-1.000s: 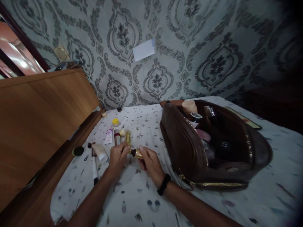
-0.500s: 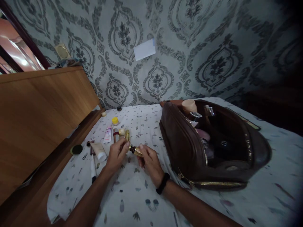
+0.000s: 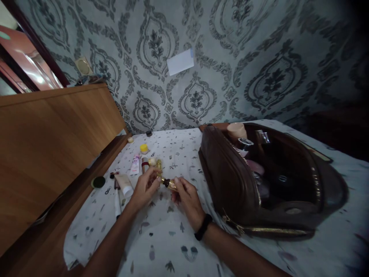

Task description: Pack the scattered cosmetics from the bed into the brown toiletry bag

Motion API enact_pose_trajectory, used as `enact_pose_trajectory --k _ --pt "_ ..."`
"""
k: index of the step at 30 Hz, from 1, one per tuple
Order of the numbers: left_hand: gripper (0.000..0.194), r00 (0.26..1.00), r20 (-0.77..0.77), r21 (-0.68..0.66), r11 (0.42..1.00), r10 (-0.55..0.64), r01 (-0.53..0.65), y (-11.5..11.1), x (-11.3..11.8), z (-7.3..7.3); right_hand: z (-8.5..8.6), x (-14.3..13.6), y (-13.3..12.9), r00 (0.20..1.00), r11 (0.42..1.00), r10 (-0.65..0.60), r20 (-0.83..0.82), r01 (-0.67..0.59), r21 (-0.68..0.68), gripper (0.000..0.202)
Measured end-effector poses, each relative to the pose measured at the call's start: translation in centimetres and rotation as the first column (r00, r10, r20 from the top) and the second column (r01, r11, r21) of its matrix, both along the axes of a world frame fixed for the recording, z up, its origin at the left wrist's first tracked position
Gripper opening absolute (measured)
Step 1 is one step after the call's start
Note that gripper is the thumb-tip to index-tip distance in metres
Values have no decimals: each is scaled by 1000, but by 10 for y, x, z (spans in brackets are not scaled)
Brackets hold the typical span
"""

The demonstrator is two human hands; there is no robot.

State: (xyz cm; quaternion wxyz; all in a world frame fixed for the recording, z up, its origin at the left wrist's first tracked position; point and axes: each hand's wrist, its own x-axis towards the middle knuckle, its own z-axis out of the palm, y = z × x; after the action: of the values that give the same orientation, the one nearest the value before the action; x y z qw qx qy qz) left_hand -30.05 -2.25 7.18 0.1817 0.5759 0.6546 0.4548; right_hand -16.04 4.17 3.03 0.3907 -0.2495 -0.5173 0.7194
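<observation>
A small gold bottle point(image 3: 168, 182) with a dark collar lies across between my hands, just above the printed sheet. My left hand point(image 3: 145, 187) pinches its left end between thumb and fingers. Around its right end my right hand point(image 3: 188, 199), with a black wristband, is closed. Just past my left fingers lie a gold tube point(image 3: 159, 164), a small cream-coloured jar point(image 3: 152, 162) and a silver tube with a dark red band point(image 3: 145, 164). To the left are a beige squeeze tube point(image 3: 124, 185) and a pink-and-white tube point(image 3: 135, 164).
A brown leather bag point(image 3: 225, 169) stands unzipped on the right, with cosmetics inside. A yellow-lidded jar point(image 3: 143, 149), a dark round lid point(image 3: 149, 133) and a green-black round item point(image 3: 98, 182) lie farther out. A wooden panel point(image 3: 57, 127) borders the left side.
The view has shifted slightly, so everything sits a little farther right. My hands keep the same hold on the gold bottle, with hardly any other difference.
</observation>
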Motion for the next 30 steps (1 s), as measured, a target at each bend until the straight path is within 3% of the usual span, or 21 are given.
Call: enact_pose_trajectory --k 4,9,13,16,22,27,30 --pt "32 997 72 -5 1000 -6 7 2 0 0 0 -1 0 1000 1000 7 8 -6 -24 50" --pt "32 1000 -9 21 1000 17 -17 3 -1 1 1 0 0 1000 999 17 -2 -17 -34 50" --pt "27 996 -85 23 999 -33 35 -1 -2 5 2 0 -1 1000 999 13 -9 -13 -38 54" --pt "35 990 -126 35 997 -59 64 -4 -3 7 3 -1 -1 1000 998 4 -6 -5 -62 57" --pt "32 967 -247 -4 997 69 -72 -1 -2 4 1 -1 -1 1000 999 3 4 -3 -44 56" --pt "28 984 -173 29 998 -49 55 -2 -3 6 1 -1 -1 1000 998 -1 -11 0 -66 56" --pt "34 985 -169 39 998 -46 53 -3 -2 6 2 -1 -1 1000 997 10 -14 -11 -80 56"
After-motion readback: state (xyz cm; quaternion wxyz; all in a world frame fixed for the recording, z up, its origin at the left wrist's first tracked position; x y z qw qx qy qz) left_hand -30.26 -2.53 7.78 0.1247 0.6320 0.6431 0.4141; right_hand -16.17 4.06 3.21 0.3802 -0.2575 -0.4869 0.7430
